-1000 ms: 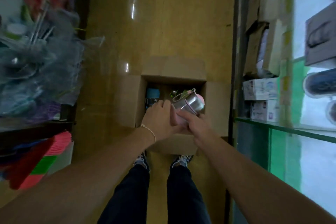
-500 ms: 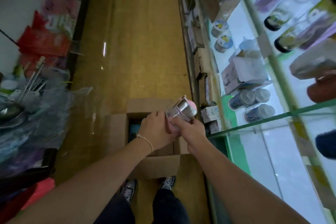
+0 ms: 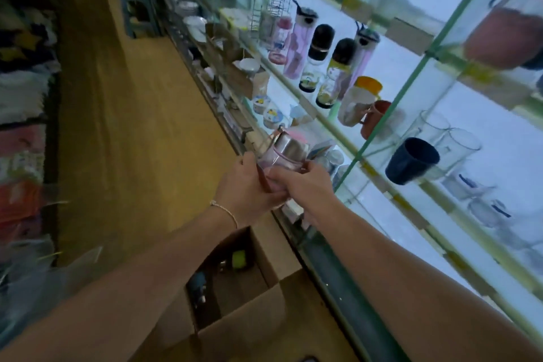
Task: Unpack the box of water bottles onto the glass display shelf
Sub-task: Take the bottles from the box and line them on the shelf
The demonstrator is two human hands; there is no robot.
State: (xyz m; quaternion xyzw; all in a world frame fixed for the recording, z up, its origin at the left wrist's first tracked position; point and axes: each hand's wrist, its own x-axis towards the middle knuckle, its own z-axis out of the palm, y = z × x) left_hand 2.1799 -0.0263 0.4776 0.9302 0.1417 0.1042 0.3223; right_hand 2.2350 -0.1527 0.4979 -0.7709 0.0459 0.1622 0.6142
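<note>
Left hand (image 3: 246,185) & right hand (image 3: 299,185) are both gripping pink water bottle (image 3: 286,153) w/ steel lid, fingers curling round its body from opp. sides. Bottle is tilting lid-fwd, hanging above open cardboard box (image 3: 244,320) on floor, just beside glass display shelf (image 3: 338,130) carrying other bottles (image 3: 320,56).

The box (image 3: 249,328) sat on the near floor (image 3: 132,141), left of the glass shelf (image 3: 346,137); bottles (image 3: 321,47) stood on it, farther off.
</note>
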